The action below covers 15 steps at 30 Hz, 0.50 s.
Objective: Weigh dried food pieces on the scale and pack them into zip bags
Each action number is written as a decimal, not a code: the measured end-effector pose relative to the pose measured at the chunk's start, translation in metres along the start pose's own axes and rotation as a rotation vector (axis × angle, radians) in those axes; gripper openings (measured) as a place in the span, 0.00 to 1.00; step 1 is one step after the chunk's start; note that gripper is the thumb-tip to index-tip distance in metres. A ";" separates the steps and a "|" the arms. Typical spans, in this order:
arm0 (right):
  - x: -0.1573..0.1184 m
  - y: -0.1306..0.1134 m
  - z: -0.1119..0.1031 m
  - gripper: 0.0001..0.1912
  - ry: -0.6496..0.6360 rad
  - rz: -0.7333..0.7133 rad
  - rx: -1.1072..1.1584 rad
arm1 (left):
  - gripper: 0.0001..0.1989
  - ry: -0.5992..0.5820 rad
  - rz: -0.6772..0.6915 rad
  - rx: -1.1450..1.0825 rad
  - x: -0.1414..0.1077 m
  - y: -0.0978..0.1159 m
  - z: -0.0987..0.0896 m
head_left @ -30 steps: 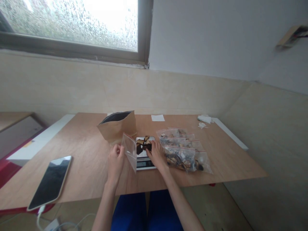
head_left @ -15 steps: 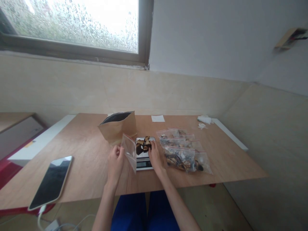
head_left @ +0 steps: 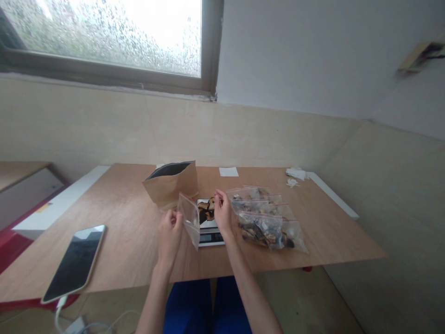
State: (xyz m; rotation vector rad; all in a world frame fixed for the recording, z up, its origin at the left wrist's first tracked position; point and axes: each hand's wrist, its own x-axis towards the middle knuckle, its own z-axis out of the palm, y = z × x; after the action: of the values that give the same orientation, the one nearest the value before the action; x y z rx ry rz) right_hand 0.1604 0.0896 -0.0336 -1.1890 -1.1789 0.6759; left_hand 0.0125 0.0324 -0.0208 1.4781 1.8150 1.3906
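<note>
My left hand is closed on the edge of a clear zip bag, which stands with its mouth spread toward the scale. A small white kitchen scale with a dark display lies between my hands. On its plate rest dark-edged, pale brown dried slices, perhaps mushroom. Over the plate's right side hovers my right hand, its fingers pinched together; whatever they hold, if anything, is too small to make out. Behind my left hand an open brown paper pouch stands upright.
Several filled clear zip bags overlap to the right of the scale. A phone with a white cable lies at the left front. White paper lies at the back, and crumpled white scraps sit at the back right.
My right hand has lifted from the slices on the scale, its fingers now pinched above the plate. My left hand still holds the clear bag in nearly the same place.
</note>
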 end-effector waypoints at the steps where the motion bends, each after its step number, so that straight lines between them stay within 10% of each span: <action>1: 0.001 -0.008 0.006 0.17 -0.019 0.005 0.069 | 0.12 0.001 0.007 0.006 0.000 0.000 0.001; 11: -0.012 -0.055 0.030 0.15 -0.369 -0.162 0.045 | 0.12 -0.047 0.024 -0.058 -0.005 0.008 0.005; 15: -0.013 -0.041 0.004 0.14 -0.256 -0.233 -0.131 | 0.12 -0.031 0.003 -0.029 -0.004 0.005 0.002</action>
State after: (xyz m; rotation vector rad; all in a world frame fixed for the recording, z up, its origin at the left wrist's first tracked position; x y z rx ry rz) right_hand 0.1463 0.0678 0.0002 -1.0718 -1.5701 0.5930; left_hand 0.0183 0.0291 -0.0185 1.4799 1.7673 1.3818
